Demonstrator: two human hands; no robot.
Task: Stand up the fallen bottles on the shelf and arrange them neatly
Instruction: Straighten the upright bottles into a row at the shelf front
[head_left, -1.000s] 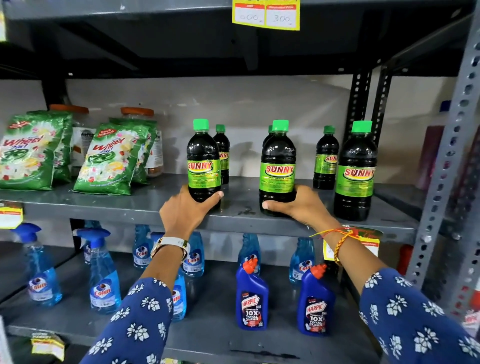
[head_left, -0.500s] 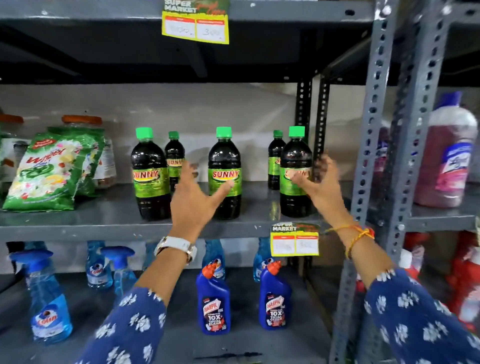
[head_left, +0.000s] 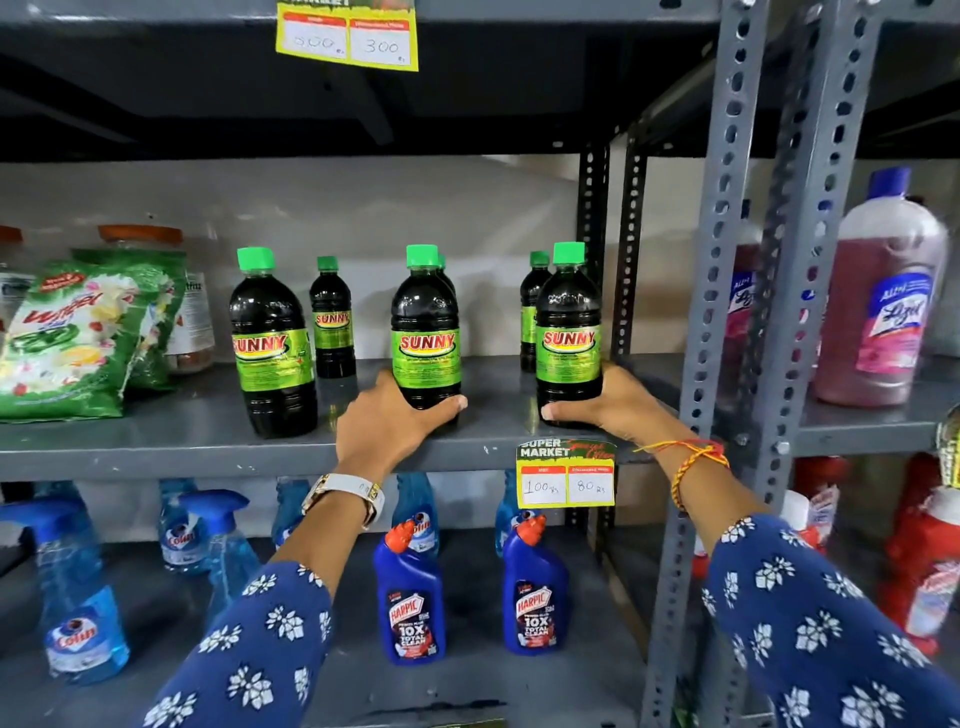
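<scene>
Three large dark Sunny bottles with green caps stand upright along the front of the grey shelf (head_left: 156, 441): the left bottle (head_left: 272, 343), the middle bottle (head_left: 426, 327) and the right bottle (head_left: 569, 332). Smaller Sunny bottles stand behind them, one at the back left (head_left: 332, 317), one at the back right (head_left: 531, 306), and one mostly hidden behind the middle bottle. My left hand (head_left: 387, 426) wraps the base of the middle bottle. My right hand (head_left: 613, 408) grips the base of the right bottle.
Green Wheel detergent bags (head_left: 78, 338) and jars sit at the shelf's left. A perforated steel upright (head_left: 711, 312) stands right of my right hand, with a pink Lizol bottle (head_left: 883, 296) beyond. Blue Harpic bottles (head_left: 410, 603) and Colin sprays (head_left: 78, 597) fill the shelf below. A yellow price tag (head_left: 566, 475) hangs on the shelf edge.
Both hands left the left and middle bottles, moved right with fingers spread, and now hold the bases of the middle and right bottles. The view has swung rightward.
</scene>
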